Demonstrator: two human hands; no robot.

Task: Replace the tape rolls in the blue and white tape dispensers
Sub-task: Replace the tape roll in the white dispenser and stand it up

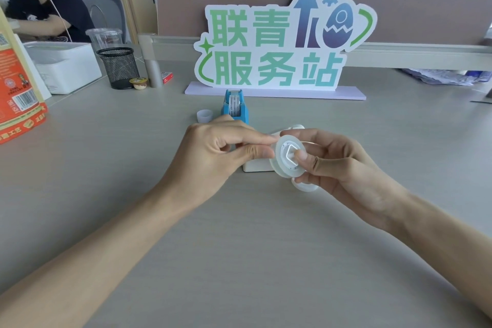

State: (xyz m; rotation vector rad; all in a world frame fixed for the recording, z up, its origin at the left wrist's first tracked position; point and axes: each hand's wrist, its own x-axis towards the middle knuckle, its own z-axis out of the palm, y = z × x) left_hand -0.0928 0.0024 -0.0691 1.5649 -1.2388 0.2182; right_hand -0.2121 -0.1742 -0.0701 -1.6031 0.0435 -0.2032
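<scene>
My right hand (332,162) holds a translucent white tape roll (286,158) on a spool, thumb pressed on its squarish hub. My left hand (223,146) pinches at the roll's left edge with thumb and forefinger. Behind and below both hands, mostly hidden, sits the white tape dispenser (257,165) on the desk. The blue tape dispenser (235,108) stands upright farther back with a roll in it. A small white ring-shaped core (204,116) lies left of the blue dispenser. Another white round piece (306,186) peeks out under my right hand.
A large green-lettered sign (274,45) stands at the back of the desk. At back left are a black mesh pen cup (119,68), a white box (66,66) and an orange package (18,88). Another person (45,2) sits beyond the desk's left corner.
</scene>
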